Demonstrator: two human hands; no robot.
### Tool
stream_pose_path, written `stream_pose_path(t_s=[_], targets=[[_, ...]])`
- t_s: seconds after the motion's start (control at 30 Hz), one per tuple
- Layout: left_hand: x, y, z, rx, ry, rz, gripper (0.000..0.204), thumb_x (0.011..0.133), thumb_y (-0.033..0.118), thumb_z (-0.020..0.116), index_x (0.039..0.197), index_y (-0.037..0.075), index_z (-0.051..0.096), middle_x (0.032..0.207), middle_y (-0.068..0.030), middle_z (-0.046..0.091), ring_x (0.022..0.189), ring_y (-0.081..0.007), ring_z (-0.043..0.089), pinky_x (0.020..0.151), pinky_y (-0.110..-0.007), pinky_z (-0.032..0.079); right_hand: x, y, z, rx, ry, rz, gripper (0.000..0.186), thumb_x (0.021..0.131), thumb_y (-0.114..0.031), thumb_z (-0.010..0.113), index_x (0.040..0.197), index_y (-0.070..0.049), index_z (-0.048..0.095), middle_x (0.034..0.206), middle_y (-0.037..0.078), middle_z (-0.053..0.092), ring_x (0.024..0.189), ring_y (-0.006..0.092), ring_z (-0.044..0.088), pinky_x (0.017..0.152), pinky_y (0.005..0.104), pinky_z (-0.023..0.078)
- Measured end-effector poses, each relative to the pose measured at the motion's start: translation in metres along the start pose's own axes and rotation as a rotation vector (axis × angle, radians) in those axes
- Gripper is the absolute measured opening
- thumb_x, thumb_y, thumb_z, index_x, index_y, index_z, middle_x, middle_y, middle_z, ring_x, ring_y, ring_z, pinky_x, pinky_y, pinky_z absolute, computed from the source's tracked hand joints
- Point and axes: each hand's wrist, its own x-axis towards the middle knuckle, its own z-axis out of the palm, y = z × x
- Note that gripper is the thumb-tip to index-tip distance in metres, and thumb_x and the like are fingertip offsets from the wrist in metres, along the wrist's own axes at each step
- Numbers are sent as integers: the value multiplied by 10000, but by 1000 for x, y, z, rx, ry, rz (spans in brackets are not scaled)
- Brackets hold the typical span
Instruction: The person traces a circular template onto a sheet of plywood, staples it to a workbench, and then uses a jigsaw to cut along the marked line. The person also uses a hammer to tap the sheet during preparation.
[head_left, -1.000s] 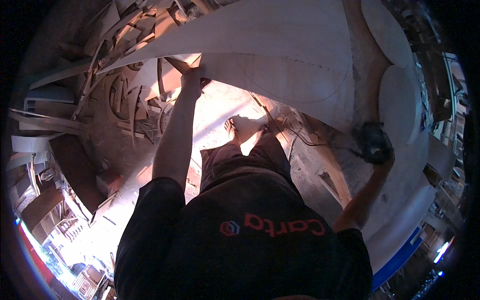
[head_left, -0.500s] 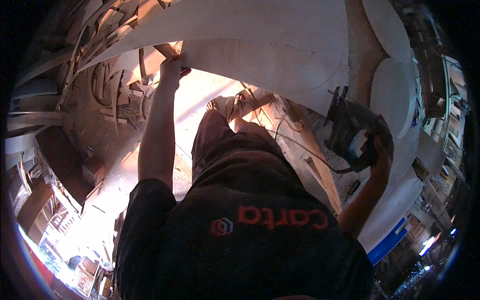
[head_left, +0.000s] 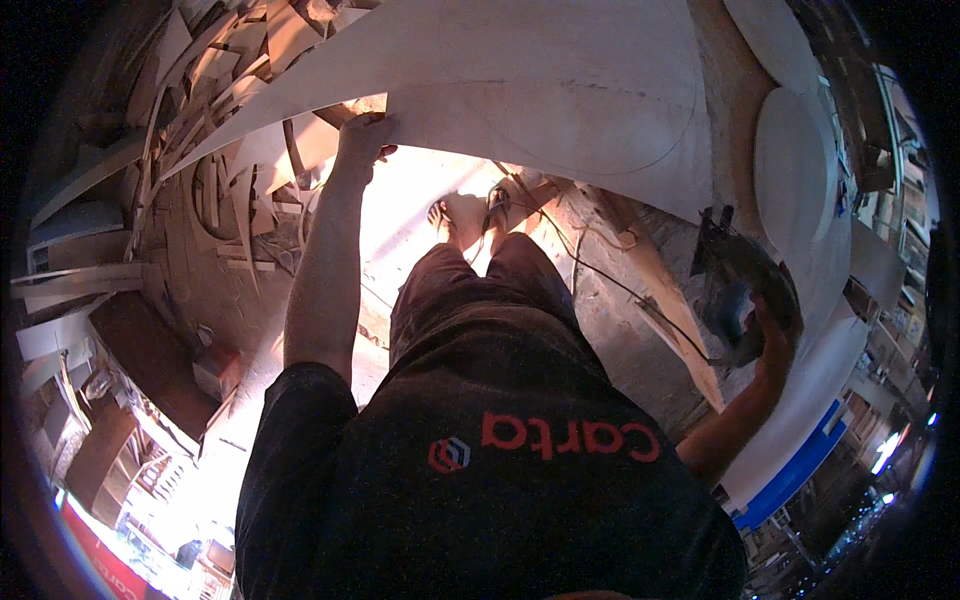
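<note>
A large pale plywood sheet (head_left: 540, 90) spans the top of the view, with a faint curved line drawn on its right part. My left hand (head_left: 366, 142) is closed at the notched corner of its near edge, fingers curled round the wood. In my right hand (head_left: 772, 325) is a dark jigsaw (head_left: 738, 270), gripped by its rear loop handle. The front of the jigsaw is just off the sheet's lower right corner, and I cannot tell whether they touch. Its dark cord (head_left: 640, 298) trails left towards my feet.
Scrap wood offcuts (head_left: 240, 190) lie heaped at the far left. A long timber plank (head_left: 660, 300) slants across the dusty floor on the right. Further pale rounded panels (head_left: 797, 165) lie beyond the jigsaw, with a blue strip (head_left: 795, 475) below. Bright sunlight falls round my feet (head_left: 497, 203).
My right hand has carried the jigsaw to the right and slightly nearer, away from the sheet's right-hand corner. My left hand keeps its hold while the view shifts a little.
</note>
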Motion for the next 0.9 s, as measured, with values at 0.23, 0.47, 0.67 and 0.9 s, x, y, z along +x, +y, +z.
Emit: stream_pose_path(t_s=[0.23, 0.47, 0.67, 0.9], targets=[[62, -48, -28, 98, -136, -106, 188, 887, 275, 668, 907, 90, 698, 768, -20, 649, 654, -140, 633, 480, -328, 474, -53, 9, -6, -45, 202, 102, 652, 795, -173, 802, 1388, -44, 563, 1023, 39, 679, 701, 111, 592, 562, 251, 459], [55, -35, -10, 44, -69, 24, 218, 881, 282, 682, 810, 76, 682, 675, -2, 593, 584, -131, 550, 517, -310, 433, -71, -12, -43, -201, 231, 104, 645, 770, -203, 830, 1352, -50, 597, 997, 21, 684, 691, 107, 582, 526, 251, 424], [59, -16, 11, 271, 129, 16, 411, 916, 404, 670, 844, 0, 684, 694, -40, 619, 593, -174, 573, 538, -349, 468, -24, -12, -21, -291, -14, -124, 648, 782, -163, 797, 1377, -45, 568, 1023, 27, 690, 705, 93, 573, 539, 231, 423], [65, 5, 17, 580, 222, -106, 875, 923, 723, 439, 1106, -104, 653, 1008, -276, 699, 927, -392, 709, 802, -501, 588, 30, -20, 97, -126, -469, -187, 641, 799, -78, 777, 1392, -39, 536, 1169, 86, 687, 1036, 176, 655, 937, 328, 518]])
